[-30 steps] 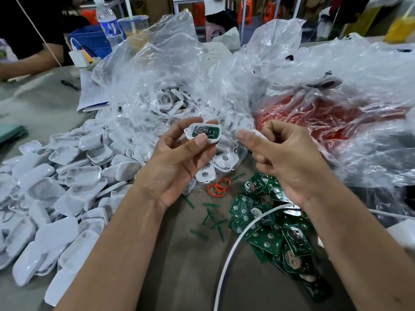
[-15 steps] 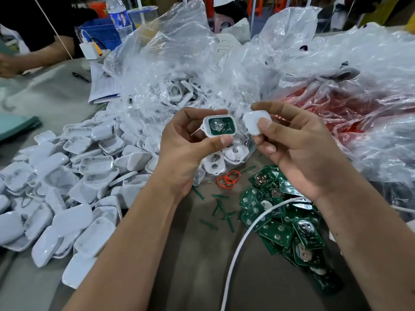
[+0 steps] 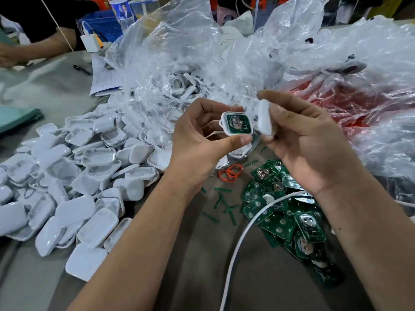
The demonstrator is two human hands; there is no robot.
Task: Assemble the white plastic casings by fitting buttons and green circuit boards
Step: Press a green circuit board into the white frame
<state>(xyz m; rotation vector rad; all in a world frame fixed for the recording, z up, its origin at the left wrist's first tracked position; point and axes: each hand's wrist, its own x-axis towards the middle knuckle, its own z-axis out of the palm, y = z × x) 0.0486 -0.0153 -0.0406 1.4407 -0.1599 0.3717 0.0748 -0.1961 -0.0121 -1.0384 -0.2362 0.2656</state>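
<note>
Fingers (image 3: 243,138) of your left hand (image 3: 197,149) pinch casing (image 3: 237,124) edges, board (image 3: 238,123) inside; right hand (image 3: 314,142) pinches cover (image 3: 265,121). Light, stiff, slippery plastic: grip rims, not board.

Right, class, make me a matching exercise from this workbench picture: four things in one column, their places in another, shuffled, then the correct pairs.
Things:
1. white plastic casing with green board inside
2. plain white plastic cover
3. orange rubber bands
4. pile of loose green circuit boards

Places:
A. on the table under the right forearm
B. in the left hand
C. in the right hand
D. on the table below both hands

Pairs: 1-B, 2-C, 3-D, 4-A
</note>
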